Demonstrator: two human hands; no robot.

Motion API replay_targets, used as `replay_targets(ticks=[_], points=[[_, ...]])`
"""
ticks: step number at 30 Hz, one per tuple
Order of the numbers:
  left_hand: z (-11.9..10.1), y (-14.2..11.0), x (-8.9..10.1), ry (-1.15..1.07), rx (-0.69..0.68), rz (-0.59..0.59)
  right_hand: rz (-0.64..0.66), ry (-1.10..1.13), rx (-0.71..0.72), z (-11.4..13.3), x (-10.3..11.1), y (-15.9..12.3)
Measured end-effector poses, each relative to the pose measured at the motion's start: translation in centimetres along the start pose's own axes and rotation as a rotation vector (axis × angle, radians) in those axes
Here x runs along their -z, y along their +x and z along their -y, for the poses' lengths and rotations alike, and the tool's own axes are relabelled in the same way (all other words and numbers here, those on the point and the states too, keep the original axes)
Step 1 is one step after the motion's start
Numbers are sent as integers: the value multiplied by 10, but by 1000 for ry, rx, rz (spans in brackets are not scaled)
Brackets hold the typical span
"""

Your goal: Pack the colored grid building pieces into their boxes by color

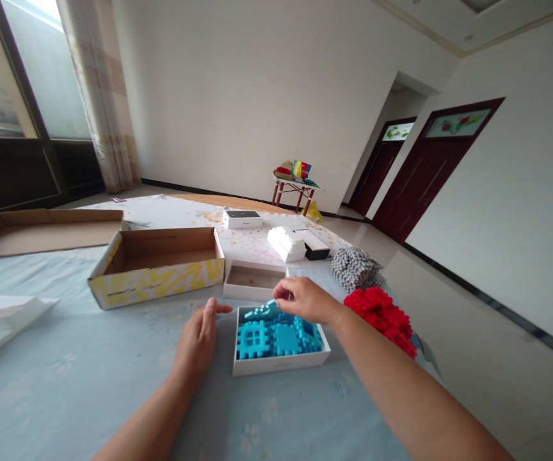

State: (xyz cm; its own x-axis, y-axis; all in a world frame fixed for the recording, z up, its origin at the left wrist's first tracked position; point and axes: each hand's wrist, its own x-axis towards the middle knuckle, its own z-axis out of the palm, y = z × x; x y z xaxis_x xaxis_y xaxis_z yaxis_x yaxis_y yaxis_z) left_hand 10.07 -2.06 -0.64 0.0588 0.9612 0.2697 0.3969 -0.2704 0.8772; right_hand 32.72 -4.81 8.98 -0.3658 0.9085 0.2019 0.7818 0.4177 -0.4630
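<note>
A small white box (282,366) sits in front of me, filled with blue interlocking plastic building pieces (287,339). Over its back edge my right hand (305,298) pinches a light-blue building piece (261,310), which is tilted above the others. To the left of the box, my left hand (202,336) hovers near the cloth with its fingers stretched out and nothing in them. Just behind the filled box lies a shallow white box part (252,291).
A yellow-and-white cardboard box (161,289) stands at left, with a brown cardboard lid (50,230) behind it. Red pieces (379,317) and a grey bundle (354,267) lie at right. Farther back are a white box (242,219), white pieces (286,242) and a black-lined box (315,246).
</note>
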Motion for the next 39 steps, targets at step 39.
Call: replay_targets(ticks=[39], points=[[2,1,1,27,-6,37,-27,66,-11,-10,-7,-7]])
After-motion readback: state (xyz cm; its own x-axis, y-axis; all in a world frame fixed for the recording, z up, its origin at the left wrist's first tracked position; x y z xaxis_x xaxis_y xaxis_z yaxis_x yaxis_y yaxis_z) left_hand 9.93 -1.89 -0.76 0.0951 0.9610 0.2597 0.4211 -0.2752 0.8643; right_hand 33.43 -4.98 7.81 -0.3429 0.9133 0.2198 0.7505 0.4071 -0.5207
